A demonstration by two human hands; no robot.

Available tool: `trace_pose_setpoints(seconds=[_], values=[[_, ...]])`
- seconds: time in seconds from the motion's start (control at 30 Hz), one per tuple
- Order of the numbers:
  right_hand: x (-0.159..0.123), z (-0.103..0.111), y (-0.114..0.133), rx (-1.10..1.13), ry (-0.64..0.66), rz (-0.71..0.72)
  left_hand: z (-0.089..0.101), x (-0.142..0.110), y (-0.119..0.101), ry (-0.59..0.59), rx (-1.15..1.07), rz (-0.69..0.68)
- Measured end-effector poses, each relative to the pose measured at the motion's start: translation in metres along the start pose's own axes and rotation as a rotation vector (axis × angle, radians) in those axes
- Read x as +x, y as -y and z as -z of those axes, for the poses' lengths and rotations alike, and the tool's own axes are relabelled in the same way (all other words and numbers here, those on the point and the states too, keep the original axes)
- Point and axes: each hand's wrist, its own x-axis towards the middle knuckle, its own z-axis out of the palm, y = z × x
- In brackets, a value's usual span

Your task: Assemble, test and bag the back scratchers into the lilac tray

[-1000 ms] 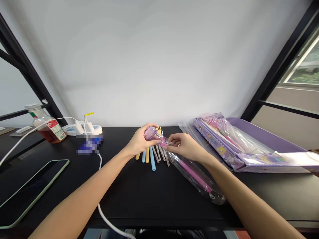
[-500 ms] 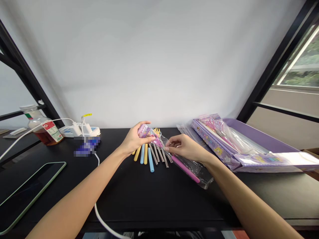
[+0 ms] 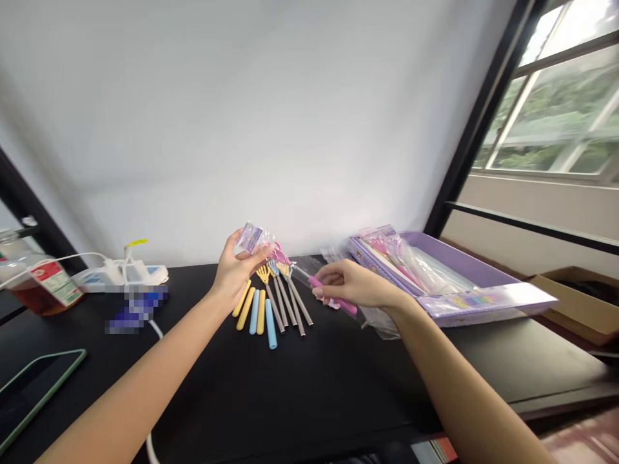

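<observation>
My left hand (image 3: 233,269) is closed on the label end of a clear plastic wrapper (image 3: 251,237), raised above the table. Inside that end shows the claw head of a pink back scratcher (image 3: 279,254). My right hand (image 3: 352,283) grips its pink handle, with loose wrapper film hanging below the fingers. Whether film lies between fingers and handle I cannot tell. Beneath and between the hands lie several unwrapped back scratchers with steel rods (image 3: 291,301) and yellow or blue claw heads. Separate yellow handle sleeves (image 3: 245,309) and blue handle sleeves (image 3: 271,324) lie left of the rods.
On the right, a purple display box (image 3: 435,251) holds more wrapped pink back scratchers, with a cardboard box (image 3: 575,303) beyond it. At left are a power strip (image 3: 120,274), a white cable, a phone (image 3: 33,393) and a bottle of brown liquid (image 3: 43,283).
The view has swung right. My right hand has shifted from the rod near the handle's upper end onto the pink handle itself. My left hand keeps hold of the label end.
</observation>
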Motion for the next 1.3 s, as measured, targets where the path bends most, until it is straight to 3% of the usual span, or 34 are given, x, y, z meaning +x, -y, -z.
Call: trace_pose_setpoints(seconds=[0.1,0.2,0.27,0.33,0.47,0.53,0.67,0.8,0.87,0.97,1.03,1.1,1.23,1.3], values=[[-0.016,0.038,-0.007,-0.140,-0.390,-0.030,-0.034,0.002,-0.001,0.151,-0.057,0.074],[-0.035,0.081,-0.030,-0.270,-0.786,-0.100,-0.074,0.004,0.010,0.351,0.180,0.086],[-0.048,0.104,-0.051,-0.383,-0.905,-0.177,-0.102,0.003,0.022,0.482,0.356,-0.002],[-0.060,0.120,-0.073,-0.436,-0.926,-0.310,-0.128,0.001,0.035,0.578,0.499,-0.134],[-0.077,0.132,-0.102,-0.381,-0.820,-0.577,-0.168,-0.006,0.055,0.701,0.649,-0.278],[-0.083,0.132,-0.106,-0.364,-0.773,-0.590,-0.181,-0.010,0.061,0.739,0.678,-0.327],[-0.086,0.134,-0.107,-0.475,-0.784,-0.451,-0.191,-0.015,0.065,0.780,0.742,-0.427],[-0.083,0.138,-0.111,-0.623,-0.731,-0.467,-0.187,-0.014,0.060,0.804,0.782,-0.461],[-0.079,0.135,-0.107,-0.706,-0.764,-0.437,-0.179,-0.012,0.056,0.791,0.785,-0.477],[-0.065,0.117,-0.086,-0.794,-0.897,-0.176,-0.159,-0.007,0.047,0.759,0.822,-0.493],[-0.050,0.097,-0.064,-0.768,-0.892,0.052,-0.139,-0.002,0.039,0.739,0.856,-0.472],[-0.032,0.075,-0.042,-0.690,-0.757,0.153,-0.115,0.004,0.029,0.708,0.901,-0.413],[0.012,0.041,-0.011,-0.628,-0.267,0.095,-0.059,0.010,0.011,0.613,1.036,-0.284],[0.034,0.025,-0.003,-0.648,-0.116,0.056,-0.032,0.010,0.008,0.556,1.089,-0.264]])
